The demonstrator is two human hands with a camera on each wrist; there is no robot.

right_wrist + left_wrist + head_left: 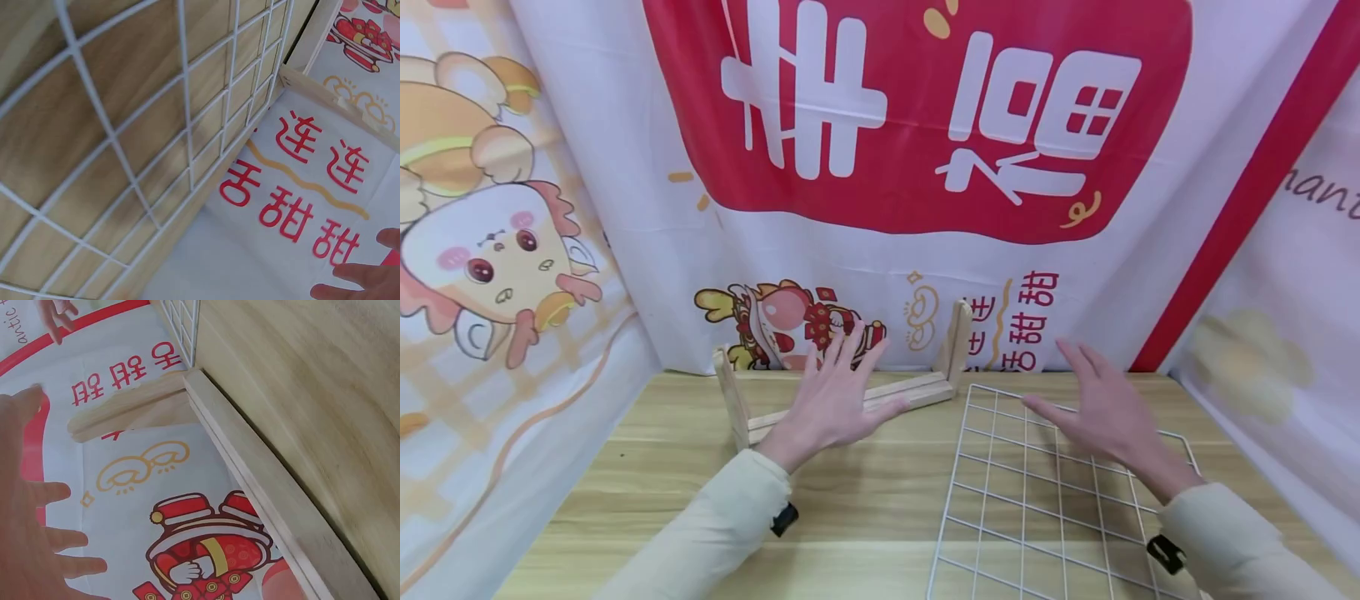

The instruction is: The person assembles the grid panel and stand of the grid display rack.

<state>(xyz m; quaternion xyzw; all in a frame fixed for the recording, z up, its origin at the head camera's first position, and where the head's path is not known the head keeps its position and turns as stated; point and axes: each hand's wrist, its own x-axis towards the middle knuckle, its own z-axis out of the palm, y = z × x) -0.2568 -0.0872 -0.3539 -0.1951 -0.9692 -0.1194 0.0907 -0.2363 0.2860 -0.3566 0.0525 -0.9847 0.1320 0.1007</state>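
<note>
Both hands are empty in the head view. My left hand [838, 396] hovers over a wooden stand [917, 392] with its fingers spread. The stand has a long double rail and an upright post at each end. In the left wrist view the rail [250, 481] and one post [134, 409] show, apart from the left fingers [84, 565]. My right hand [1105, 408] is held above a white wire grid panel [992, 483], fingers extended and thumb out to the side. The panel lies on the table at the right. Its near end is cut off by the frame.
A wood-grain table [647, 467] carries both things. Behind it hangs a white cloth with a red printed panel [917, 150]. Printed cloths stand at the left [490, 292] and right [1285, 333] sides. Each sleeve has a dark strap at the wrist.
</note>
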